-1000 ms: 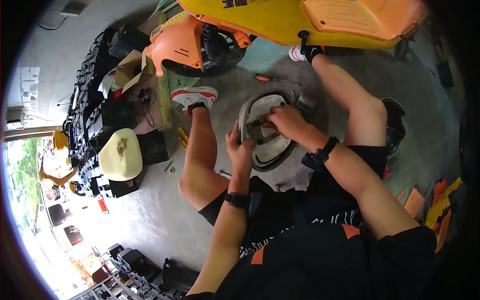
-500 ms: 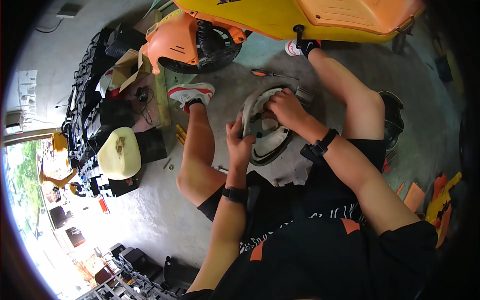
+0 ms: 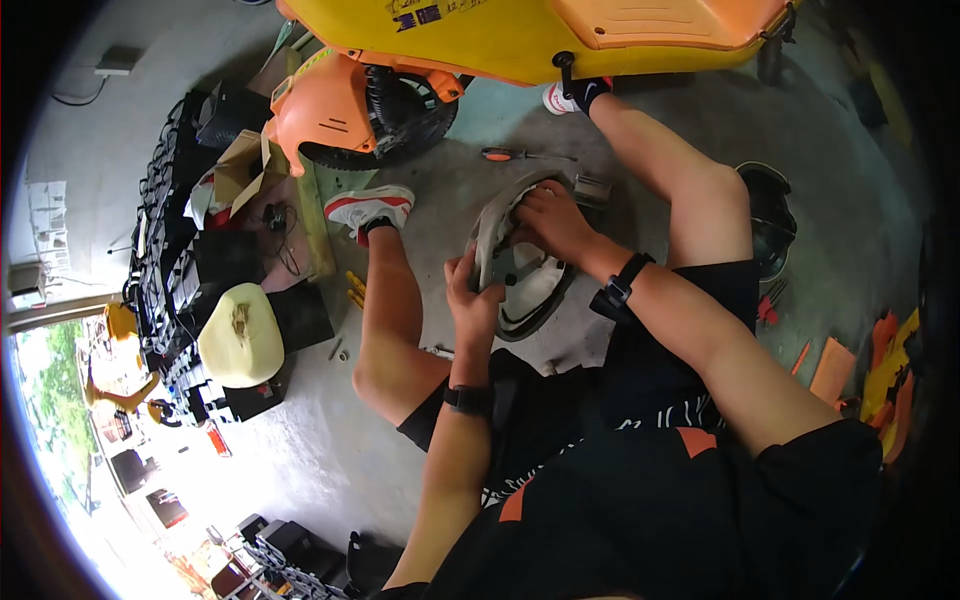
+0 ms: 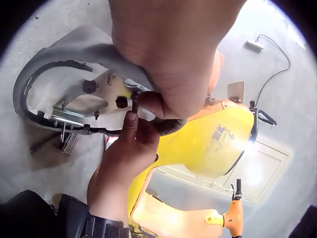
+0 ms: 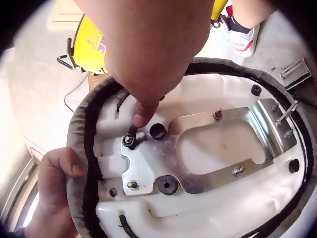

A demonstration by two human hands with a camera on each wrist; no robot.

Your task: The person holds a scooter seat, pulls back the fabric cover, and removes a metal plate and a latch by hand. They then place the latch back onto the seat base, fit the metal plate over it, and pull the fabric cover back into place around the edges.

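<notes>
A scooter seat (image 3: pixel 545 290) stands tilted with its underside toward me, between my legs. Its white plastic base (image 5: pixel 237 210) is framed by a dark grey cover, and a shiny metal bracket (image 5: pixel 146 163) lies across it. My left hand (image 3: pixel 472 305) grips the rim, thumb on the near side. Above the bracket's end, my right hand (image 3: pixel 558 222) pinches a small dark piece (image 5: pixel 133 131) whose ring-like end sits around a bolt. Black rubber stoppers (image 5: pixel 167 185) flank the bracket. The right fingertips are partly hidden behind the hand in the right wrist view.
A screwdriver (image 3: pixel 525 155) lies on the floor beyond the seat. Behind stands a yellow and orange scooter (image 3: pixel 520 35). Left are a pale foam seat pad (image 3: pixel 243 340), a cardboard box (image 3: pixel 245 170) and black cases. Orange and yellow panels (image 3: pixel 890 385) lie at right.
The head view has shifted, so most things sit further left. The seat is tilted up more, and my right hand has moved slightly toward its far left side. My left hand keeps its grip.
</notes>
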